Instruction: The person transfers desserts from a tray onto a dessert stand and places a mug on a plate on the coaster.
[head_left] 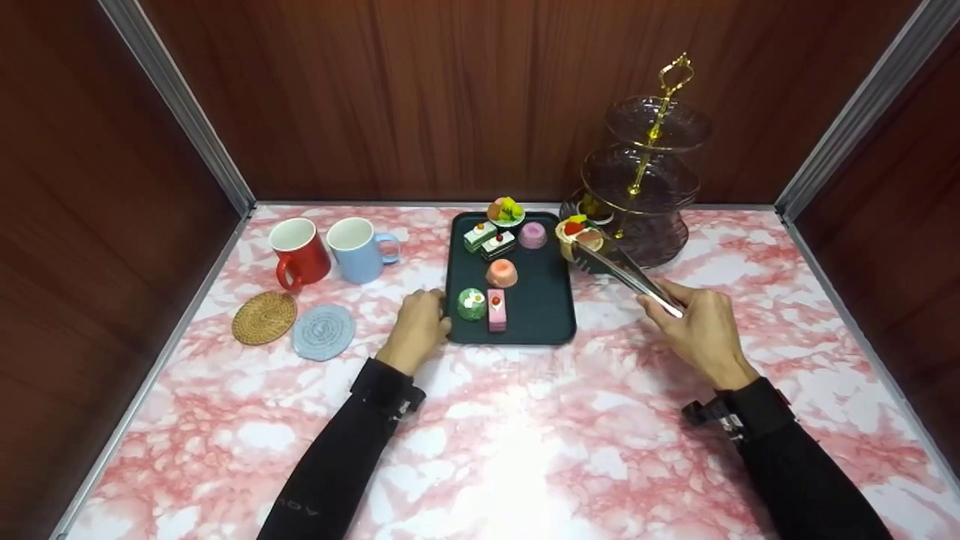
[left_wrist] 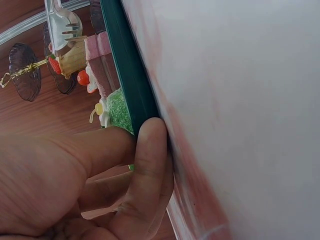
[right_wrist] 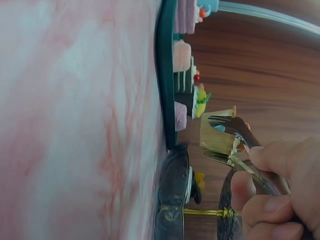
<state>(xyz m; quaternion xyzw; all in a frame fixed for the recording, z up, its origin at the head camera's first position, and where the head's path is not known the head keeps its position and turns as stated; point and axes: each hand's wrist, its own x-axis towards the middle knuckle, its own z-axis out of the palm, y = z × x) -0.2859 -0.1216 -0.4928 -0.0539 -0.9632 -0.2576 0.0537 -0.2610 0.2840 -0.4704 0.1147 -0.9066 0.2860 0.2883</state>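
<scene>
My left hand (head_left: 416, 326) pinches the left rim of a dark green tray (head_left: 536, 319) between thumb and fingers, near its front corner. On the tray stand a pink cake slice (head_left: 496, 313), a green dome cake (head_left: 471, 306), an orange jelly-like cake (head_left: 502, 274), a purple one (head_left: 532, 235), two layered slices (head_left: 489, 238) and a fruit tart (head_left: 506, 212) at the back edge. My right hand (head_left: 701, 330) grips metal tongs (head_left: 641, 285). Their toothed tips clasp a strawberry-topped tart (right_wrist: 214, 137), raised beside the tray's right edge and in front of the tiered stand (head_left: 634, 202).
The stand's bottom tier bears another yellow-topped tart (head_left: 594, 208); its upper plates are see-through. To the left are a red mug (head_left: 300, 255), a light blue mug (head_left: 356, 251), a woven brown coaster (head_left: 264, 318) and a grey-blue coaster (head_left: 324, 331). Wooden panels (head_left: 420, 97) enclose the marbled table.
</scene>
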